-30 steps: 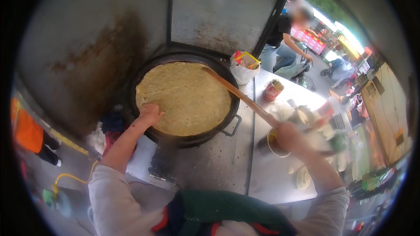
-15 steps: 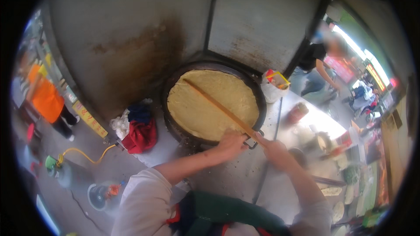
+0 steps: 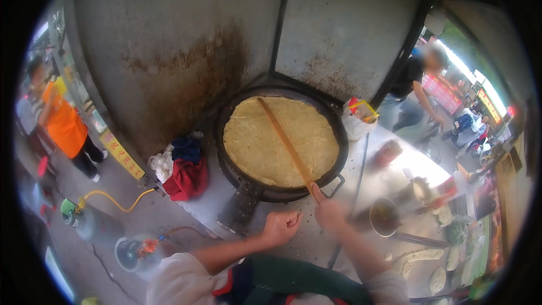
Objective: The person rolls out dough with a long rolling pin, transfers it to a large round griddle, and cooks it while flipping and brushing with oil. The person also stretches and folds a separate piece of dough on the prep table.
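A wide, pale flatbread (image 3: pixel 271 147) covers most of a round black pan (image 3: pixel 227 170) in front of me. My right hand (image 3: pixel 330 213) grips the near end of a long, flat wooden stick (image 3: pixel 287 141), which lies slanted across the bread with its tip near the far rim. My left hand (image 3: pixel 282 228) is curled into a loose fist below the pan's near edge, apart from the pan, and no object shows in it. The pan has a small loop handle (image 3: pixel 339 185) at its near right, close to my right hand, and a thick dark handle (image 3: pixel 241 203) at its near left.
Metal panels (image 3: pixel 344 28) stand behind the pan. Red, white and blue cloths (image 3: pixel 189 178) lie to its left; a white bag (image 3: pixel 355 127) stands right. A ladle-like pot (image 3: pixel 385 217) rests on the right counter. Gas cylinders (image 3: pixel 99 223) stand lower left. People stand on both sides.
My left hand has come off the pan's near rim and drawn back toward me. The stick's near end has swung left with my right hand, so it lies steeper across the bread.
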Available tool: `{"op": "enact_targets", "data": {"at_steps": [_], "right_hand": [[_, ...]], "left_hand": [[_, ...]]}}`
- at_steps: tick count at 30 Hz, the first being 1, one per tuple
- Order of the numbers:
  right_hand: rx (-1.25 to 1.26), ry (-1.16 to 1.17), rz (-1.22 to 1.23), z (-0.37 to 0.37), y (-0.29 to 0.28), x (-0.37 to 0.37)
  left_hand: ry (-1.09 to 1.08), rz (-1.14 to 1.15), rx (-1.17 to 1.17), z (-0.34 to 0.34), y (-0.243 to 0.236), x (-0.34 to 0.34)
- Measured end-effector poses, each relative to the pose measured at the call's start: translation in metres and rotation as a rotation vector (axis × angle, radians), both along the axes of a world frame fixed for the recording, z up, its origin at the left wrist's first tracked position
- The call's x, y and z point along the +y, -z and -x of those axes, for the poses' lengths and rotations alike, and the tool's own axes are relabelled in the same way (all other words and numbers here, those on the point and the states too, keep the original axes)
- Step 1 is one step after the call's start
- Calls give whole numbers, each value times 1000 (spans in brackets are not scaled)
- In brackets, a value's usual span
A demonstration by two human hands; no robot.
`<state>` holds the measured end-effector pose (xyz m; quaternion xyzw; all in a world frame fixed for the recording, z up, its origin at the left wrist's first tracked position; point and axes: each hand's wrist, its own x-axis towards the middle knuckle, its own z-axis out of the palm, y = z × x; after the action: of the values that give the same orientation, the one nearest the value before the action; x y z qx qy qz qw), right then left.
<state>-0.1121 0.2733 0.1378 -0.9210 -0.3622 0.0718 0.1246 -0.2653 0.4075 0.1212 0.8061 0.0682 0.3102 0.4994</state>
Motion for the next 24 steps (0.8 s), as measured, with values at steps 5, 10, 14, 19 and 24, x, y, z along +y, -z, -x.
{"op": "enact_targets", "data": {"at_steps": [5, 10, 14, 19, 24], "right_hand": [[4, -43, -31, 14, -2, 6], [63, -84, 128, 53, -11, -10], [85, -107, 204, 78, -36, -45], [87, -119, -87, 68, -70, -93], [-53, 15, -116, 58, -117, -115]], "left_hand": [[-58, 101, 110, 15, 20, 7], [-121, 104, 115, 23, 22, 20], [-134, 128, 89, 23, 16, 25], [-120, 139, 45, 24, 16, 30], [-123, 155, 42, 27, 14, 39]]}}
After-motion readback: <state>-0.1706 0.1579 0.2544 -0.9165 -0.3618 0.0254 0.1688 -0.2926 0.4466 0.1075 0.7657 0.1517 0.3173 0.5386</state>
